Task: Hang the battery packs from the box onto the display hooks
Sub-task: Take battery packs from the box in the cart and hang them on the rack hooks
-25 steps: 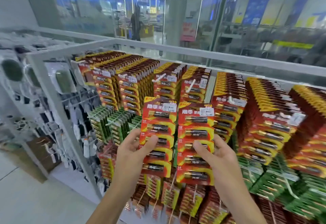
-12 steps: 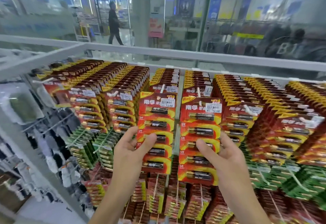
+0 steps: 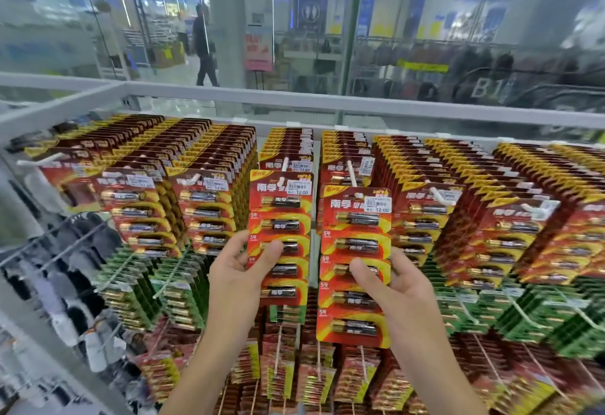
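1. My left hand (image 3: 244, 270) grips a red-and-yellow card battery pack (image 3: 281, 238), thumb across its front, fingers behind its left edge
2. That pack holds five dark cells in a column; a white price sticker reading 12.00 sits at its top right
3. Its hang-hole is on the tip of a white display hook (image 3: 283, 172), in front of the column of matching packs already there
4. My right hand (image 3: 397, 287) clasps a second red-and-yellow battery pack (image 3: 355, 267), thumb on the front near the third cell, fingers wrapped round the right edge
5. This second pack also carries five cells and a 12.00 sticker; it sits lower and nearer me than the first
6. Whether its hole is on the neighbouring white hook (image 3: 352, 175): cannot tell
7. White-framed display rack (image 3: 294, 105): top row filled with dense files of the same red packs on hooks, left and right of my two
8. Row below: green card packs (image 3: 540, 313) on hooks; beneath those, smaller red packs (image 3: 327, 372), blurred
9. No box in view
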`<state>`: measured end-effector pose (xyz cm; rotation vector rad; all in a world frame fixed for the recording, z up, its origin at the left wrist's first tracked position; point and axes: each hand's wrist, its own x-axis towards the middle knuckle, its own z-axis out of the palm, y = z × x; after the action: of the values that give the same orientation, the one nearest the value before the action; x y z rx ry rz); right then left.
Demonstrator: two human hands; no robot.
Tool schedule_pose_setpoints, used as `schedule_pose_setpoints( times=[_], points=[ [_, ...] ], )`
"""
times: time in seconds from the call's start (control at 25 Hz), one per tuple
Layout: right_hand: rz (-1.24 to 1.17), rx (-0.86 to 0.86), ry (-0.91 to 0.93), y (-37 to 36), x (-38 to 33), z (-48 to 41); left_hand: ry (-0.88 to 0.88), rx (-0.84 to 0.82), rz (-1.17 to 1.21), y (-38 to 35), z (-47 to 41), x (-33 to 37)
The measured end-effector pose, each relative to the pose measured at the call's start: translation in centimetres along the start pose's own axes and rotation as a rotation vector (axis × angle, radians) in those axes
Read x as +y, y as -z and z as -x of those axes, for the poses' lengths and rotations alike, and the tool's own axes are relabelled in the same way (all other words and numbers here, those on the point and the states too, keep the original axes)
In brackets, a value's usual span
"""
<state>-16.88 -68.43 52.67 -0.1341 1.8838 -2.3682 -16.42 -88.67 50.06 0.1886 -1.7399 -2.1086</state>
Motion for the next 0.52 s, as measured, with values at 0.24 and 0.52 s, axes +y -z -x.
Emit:
schedule_pose_setpoints(
  times=[0.24,0.52],
  points=[
    [-0.014,0.021,0.0,-0.7,0.6,-3.1,0.004,0.003,-0.007,-1.1,-2.3,0.2],
    [0.047,0.06,0.067,-1.7,0.7,-7.5,0.014,-0.019,-0.027,-2.1,-5.3,-0.8]
  ],
)
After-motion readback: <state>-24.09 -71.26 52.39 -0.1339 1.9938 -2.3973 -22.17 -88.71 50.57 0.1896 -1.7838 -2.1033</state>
